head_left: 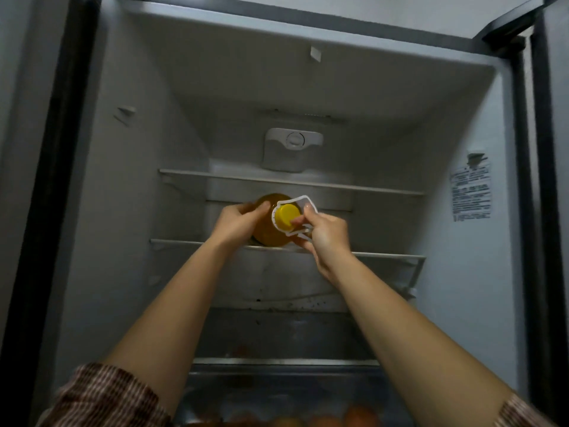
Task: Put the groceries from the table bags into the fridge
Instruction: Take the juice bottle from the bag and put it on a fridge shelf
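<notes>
Gripping amber bottle (268, 230) with both hands inside open fridge (462, 229): left hand (238, 221) cupped on bottle side at 9 o'clock, right hand (326, 234) pinching white carry handle (296, 217) at 3 o'clock of yellow cap (287, 215); bottle base on middle glass shelf (391, 256), centre-left; striped sleeves (104, 396) at 6 o'clock

Illumination dim and even; no interior lamp lit. Fridge cavity (286, 103) reads grey, darkening toward the lower compartment (286, 337). Wide-angle distortion bows the door frame (542, 180) at the edges. Sleeves (101, 396) soft, out of focus. No glare.
</notes>
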A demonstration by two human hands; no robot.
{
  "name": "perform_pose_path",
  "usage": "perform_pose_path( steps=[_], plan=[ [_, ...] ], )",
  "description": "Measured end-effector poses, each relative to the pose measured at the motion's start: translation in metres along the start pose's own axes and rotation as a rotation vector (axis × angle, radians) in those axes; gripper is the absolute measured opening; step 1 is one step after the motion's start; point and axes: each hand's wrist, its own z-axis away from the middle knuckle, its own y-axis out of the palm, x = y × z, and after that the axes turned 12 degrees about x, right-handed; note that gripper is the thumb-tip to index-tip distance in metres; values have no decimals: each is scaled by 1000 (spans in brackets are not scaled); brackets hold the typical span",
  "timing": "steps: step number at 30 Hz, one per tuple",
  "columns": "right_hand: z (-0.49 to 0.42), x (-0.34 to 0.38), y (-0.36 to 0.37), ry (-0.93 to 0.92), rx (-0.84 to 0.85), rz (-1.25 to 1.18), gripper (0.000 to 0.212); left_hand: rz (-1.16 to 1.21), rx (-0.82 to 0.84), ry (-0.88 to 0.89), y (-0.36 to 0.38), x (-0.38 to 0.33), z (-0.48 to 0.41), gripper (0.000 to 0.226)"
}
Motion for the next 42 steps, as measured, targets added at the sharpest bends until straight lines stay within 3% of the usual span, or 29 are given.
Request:
perform_pose_path(
  steps=[3,8,12,14,18,23,26,33,42],
  plan=[
    [-26,-9,5,27,26,218,38,-184,-55,-2,-9,9,-26,47],
    [-55,-11,7,108,229,657,36,-423,-164,-51,-17,27,-55,31],
    [-72,-17,-11,207,334,613,19,-580,-207,-37,-15,34,-56,27],
    [-75,-22,-18,195,298,564,27,-657,-258,-1,-10,33,-48,27],
    [-59,-25,-18,-3,-15,543,21,-781,-307,25,0,25,-18,24],
    [-7,-21,-19,-128,-49,653,33,-828,-289,179,13,41,37,28],
    [34,-17,-21,-153,-53,722,30,-737,-244,144,23,43,78,38],
    [153,-3,-33,-81,127,959,45,-840,-166,49,33,10,201,41],
    [341,20,-3,-102,398,942,39,-990,-191,8,21,-46,417,26]
  ],
)
